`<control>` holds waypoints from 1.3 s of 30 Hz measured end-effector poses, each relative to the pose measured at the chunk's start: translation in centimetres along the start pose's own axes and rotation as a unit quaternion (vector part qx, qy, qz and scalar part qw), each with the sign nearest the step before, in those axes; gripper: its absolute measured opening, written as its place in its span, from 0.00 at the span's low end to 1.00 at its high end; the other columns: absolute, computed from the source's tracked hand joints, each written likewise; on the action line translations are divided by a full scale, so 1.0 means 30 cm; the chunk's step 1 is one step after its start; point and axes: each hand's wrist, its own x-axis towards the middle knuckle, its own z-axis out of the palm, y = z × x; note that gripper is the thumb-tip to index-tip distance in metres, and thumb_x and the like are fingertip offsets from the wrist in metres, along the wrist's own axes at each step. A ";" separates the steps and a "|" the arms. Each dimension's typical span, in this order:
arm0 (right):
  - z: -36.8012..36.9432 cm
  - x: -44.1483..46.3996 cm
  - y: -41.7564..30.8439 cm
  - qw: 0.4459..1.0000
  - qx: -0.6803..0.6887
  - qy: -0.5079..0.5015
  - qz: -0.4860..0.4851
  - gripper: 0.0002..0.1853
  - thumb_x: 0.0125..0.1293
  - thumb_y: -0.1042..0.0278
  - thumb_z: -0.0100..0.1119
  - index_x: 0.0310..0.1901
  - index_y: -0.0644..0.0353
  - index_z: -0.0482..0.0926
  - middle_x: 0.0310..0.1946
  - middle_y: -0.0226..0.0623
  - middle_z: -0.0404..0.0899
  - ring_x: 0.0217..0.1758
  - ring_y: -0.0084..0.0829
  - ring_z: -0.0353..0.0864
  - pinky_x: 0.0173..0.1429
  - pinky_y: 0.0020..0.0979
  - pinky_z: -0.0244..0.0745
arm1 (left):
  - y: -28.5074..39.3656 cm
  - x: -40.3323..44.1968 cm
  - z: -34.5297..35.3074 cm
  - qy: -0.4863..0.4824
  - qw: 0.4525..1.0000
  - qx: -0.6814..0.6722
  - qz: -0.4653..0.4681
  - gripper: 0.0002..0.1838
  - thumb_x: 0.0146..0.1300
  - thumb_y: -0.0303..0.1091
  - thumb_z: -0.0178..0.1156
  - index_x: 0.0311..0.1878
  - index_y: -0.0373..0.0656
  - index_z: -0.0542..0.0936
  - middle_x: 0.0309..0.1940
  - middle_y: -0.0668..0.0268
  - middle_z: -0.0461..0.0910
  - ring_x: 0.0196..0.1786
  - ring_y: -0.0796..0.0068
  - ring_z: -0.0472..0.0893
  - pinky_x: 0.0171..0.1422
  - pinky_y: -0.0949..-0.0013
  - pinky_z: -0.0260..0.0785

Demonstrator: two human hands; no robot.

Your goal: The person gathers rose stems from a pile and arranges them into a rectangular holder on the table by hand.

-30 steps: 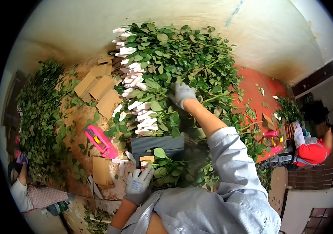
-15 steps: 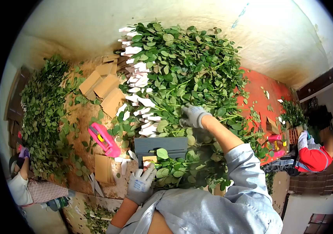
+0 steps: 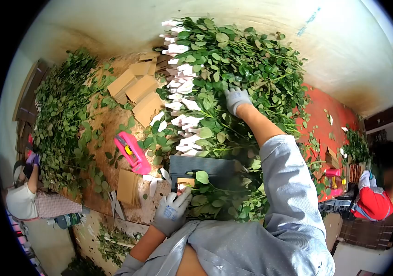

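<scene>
My left hand (image 3: 172,214), in a grey glove, is closed at the near edge of a dark ridged tray (image 3: 201,165). Its fingers are at the head end of leafy rose stems (image 3: 210,201) lying across the tray, beside a small cardboard piece (image 3: 186,181). The grip itself is partly hidden. Farther away, my gloved right hand (image 3: 238,100) lies open on a big pile of leafy stems (image 3: 247,60), its fingertips among the leaves. White sleeves (image 3: 181,85) cover the heads along the pile's left side.
A pink tape dispenser (image 3: 132,153), scissors (image 3: 116,205) and stacked cardboard pieces (image 3: 128,187) lie left of the tray. More cardboard (image 3: 141,89) sits behind. Another leafy pile (image 3: 63,133) is at far left. One co-worker (image 3: 21,202) is at left, another in red (image 3: 373,202) at right.
My right hand has moved farther away over the leafy pile. My left hand stays by the tray. The whole view has shifted slightly.
</scene>
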 end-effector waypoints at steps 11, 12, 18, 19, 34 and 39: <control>-0.416 -0.095 0.154 0.952 -0.168 0.255 -0.008 0.14 0.65 0.62 0.59 0.52 0.47 0.79 0.45 0.36 0.81 0.52 0.41 0.82 0.55 0.47 0.73 | -0.006 -0.034 0.036 0.037 0.998 0.042 -0.007 0.25 0.59 0.36 0.59 0.61 0.46 0.82 0.71 0.67 0.75 0.50 0.66 0.77 0.48 0.61 0.69; -0.502 -0.128 0.155 0.947 -0.156 0.279 -0.001 0.14 0.65 0.62 0.59 0.53 0.47 0.79 0.45 0.37 0.81 0.52 0.41 0.82 0.54 0.46 0.73 | -0.006 -0.035 0.033 0.037 0.999 0.028 -0.008 0.25 0.59 0.37 0.59 0.62 0.46 0.82 0.71 0.67 0.76 0.50 0.66 0.77 0.48 0.60 0.69; -0.732 -0.197 0.142 0.908 0.004 0.418 -0.026 0.15 0.65 0.71 0.56 0.53 0.51 0.79 0.44 0.44 0.82 0.49 0.49 0.82 0.52 0.48 0.76 | -0.017 -0.049 0.064 0.043 0.999 0.004 0.005 0.27 0.57 0.40 0.63 0.61 0.45 0.82 0.72 0.65 0.74 0.53 0.62 0.74 0.51 0.58 0.71; -0.755 -0.206 0.124 0.892 0.065 0.443 -0.058 0.14 0.65 0.73 0.55 0.52 0.54 0.79 0.44 0.46 0.82 0.48 0.52 0.82 0.51 0.48 0.76 | -0.014 -0.048 0.059 0.047 0.999 0.005 0.006 0.27 0.57 0.40 0.63 0.61 0.45 0.82 0.72 0.65 0.74 0.53 0.62 0.74 0.51 0.58 0.71; -0.517 -0.351 1.080 0.639 0.624 0.404 0.200 0.12 0.74 0.54 0.62 0.50 0.49 0.85 0.31 0.27 0.82 0.28 0.22 0.76 0.27 0.28 0.65 | -0.012 -0.072 0.093 0.030 0.999 0.010 -0.005 0.28 0.61 0.39 0.63 0.66 0.46 0.80 0.75 0.66 0.70 0.55 0.61 0.74 0.60 0.59 0.70; -0.542 -0.814 1.206 0.523 0.644 0.399 0.390 0.07 0.72 0.66 0.56 0.43 0.50 0.85 0.32 0.31 0.87 0.26 0.27 0.80 0.25 0.29 0.67 | -0.013 -0.068 0.072 0.017 1.000 0.007 -0.003 0.28 0.61 0.40 0.63 0.66 0.46 0.80 0.74 0.64 0.72 0.54 0.60 0.75 0.61 0.59 0.71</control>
